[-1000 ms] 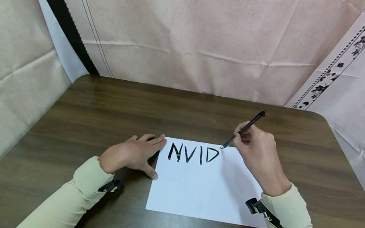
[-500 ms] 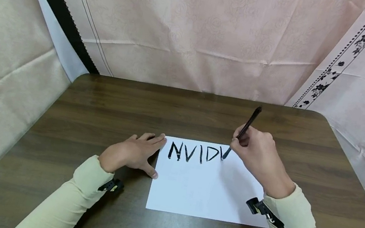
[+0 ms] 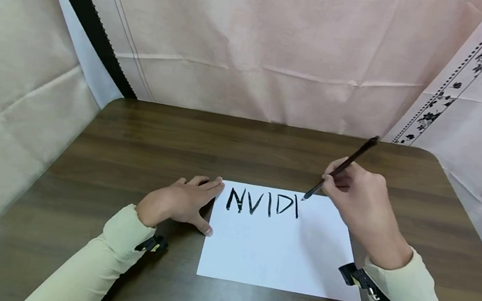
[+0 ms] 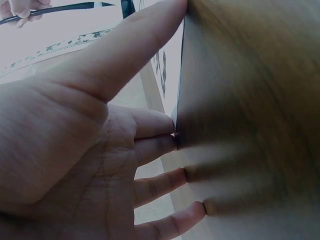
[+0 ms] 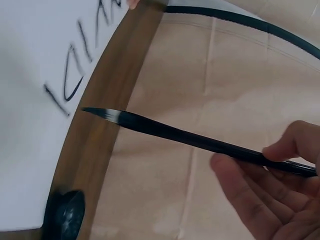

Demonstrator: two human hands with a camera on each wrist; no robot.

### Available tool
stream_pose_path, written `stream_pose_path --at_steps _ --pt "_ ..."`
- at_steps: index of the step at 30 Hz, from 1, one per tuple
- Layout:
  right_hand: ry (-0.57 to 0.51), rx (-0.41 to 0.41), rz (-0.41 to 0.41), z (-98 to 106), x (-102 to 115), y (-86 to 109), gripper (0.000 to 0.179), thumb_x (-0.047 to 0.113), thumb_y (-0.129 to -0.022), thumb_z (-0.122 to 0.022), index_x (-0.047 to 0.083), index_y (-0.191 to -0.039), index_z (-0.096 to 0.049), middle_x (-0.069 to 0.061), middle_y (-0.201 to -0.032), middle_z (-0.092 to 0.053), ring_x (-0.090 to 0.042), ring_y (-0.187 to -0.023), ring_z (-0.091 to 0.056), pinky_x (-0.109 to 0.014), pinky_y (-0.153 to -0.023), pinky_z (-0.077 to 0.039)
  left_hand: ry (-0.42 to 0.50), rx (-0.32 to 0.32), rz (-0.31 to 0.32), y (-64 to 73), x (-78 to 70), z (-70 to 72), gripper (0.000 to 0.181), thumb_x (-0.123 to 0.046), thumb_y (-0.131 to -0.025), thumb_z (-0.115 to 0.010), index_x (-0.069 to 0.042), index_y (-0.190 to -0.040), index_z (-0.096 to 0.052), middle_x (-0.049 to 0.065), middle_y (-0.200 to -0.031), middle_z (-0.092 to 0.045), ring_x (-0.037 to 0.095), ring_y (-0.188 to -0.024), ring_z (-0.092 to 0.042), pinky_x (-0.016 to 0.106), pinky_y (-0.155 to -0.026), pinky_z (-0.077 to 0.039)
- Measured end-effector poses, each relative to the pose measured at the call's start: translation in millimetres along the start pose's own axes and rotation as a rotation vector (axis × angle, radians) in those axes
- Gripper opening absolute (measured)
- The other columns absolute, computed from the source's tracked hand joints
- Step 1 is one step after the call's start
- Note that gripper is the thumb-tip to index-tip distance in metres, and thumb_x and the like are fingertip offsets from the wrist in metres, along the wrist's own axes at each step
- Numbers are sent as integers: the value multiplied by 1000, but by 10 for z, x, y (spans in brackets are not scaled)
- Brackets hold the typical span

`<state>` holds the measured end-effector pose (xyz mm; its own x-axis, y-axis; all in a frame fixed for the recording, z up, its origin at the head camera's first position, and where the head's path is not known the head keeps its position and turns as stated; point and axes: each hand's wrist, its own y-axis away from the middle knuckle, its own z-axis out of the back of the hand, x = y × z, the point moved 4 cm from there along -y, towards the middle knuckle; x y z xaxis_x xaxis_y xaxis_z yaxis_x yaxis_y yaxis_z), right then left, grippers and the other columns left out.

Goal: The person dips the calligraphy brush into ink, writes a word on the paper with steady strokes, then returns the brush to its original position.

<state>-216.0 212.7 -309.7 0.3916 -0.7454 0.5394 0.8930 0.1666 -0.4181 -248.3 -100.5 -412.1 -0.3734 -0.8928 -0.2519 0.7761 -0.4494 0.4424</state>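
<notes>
A white sheet of paper [image 3: 270,258] lies on the wooden table, with black brush letters [image 3: 253,204] reading N, V, I, D and a single slanted stroke along its top. My left hand [image 3: 183,202] is spread at the sheet's left edge, its thumb and fingertips right at that edge. Between thumb and fingers, my right hand [image 3: 364,204] pinches a black-handled writing brush [image 3: 356,153]. The pointed tip hovers close by the top of the slanted stroke. Seen from the right wrist, the brush [image 5: 175,135] has dark bristles with a pale band.
The brown wooden table [image 3: 166,137] reaches back to hanging pale cloth [image 3: 260,41], which also closes in both sides. Black camera mounts sit on the left wrist [image 3: 152,244] and the right wrist [image 3: 369,289], the right one overlapping the sheet's lower right edge.
A slanted stroke was drawn downward to the right of the D. Then the right hand moved up and to the right with the brush. The left hand stays put; the head view shifted slightly.
</notes>
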Motion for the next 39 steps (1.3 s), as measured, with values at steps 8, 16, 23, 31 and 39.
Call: stream_pose_path --at_steps 8,16,23,31,39 --pt "-13 -98 8 34 -219 50 8 1 -98 -68 3 -103 -74 -15 -95 -79 -29 -86 -78 0 -73 -44 0 15 17 -16 5 -4 116 -51 -88 -84 -16 -171 -12 1 -179 -5 33 -163 -7 68 -125 -10" --pt "1 -65 -2 -40 -282 32 9 2 -99 -66 5 -101 -73 -13 -94 -80 -26 -85 -78 -2 -71 -43 13 16 10 -26 52 -24 116 -51 -88 -84 -17 -172 -11 1 -179 -4 35 -163 -8 69 -125 -9" --pt "21 -57 -19 -70 -303 50 8 3 -99 -66 7 -101 -73 -12 -94 -80 -25 -86 -78 -10 -71 -48 7 16 3 -60 48 -26 116 -52 -88 -84 -18 -172 -11 0 -179 -3 34 -163 -7 70 -124 -9" --pt "15 -56 -11 -91 -294 42 10 0 -98 -65 5 -100 -72 -12 -93 -79 -25 -85 -77 -12 -70 -50 10 16 1 -66 60 -40 117 -50 -87 -85 -18 -172 -11 1 -179 -2 34 -163 -7 69 -125 -9" --pt "26 -49 0 -127 -323 41 10 -1 -97 -64 4 -101 -71 -13 -92 -79 -25 -85 -77 -26 -71 -57 12 10 -2 -79 57 -30 117 -50 -87 -85 -18 -172 -11 1 -179 -3 34 -163 -7 69 -124 -9"
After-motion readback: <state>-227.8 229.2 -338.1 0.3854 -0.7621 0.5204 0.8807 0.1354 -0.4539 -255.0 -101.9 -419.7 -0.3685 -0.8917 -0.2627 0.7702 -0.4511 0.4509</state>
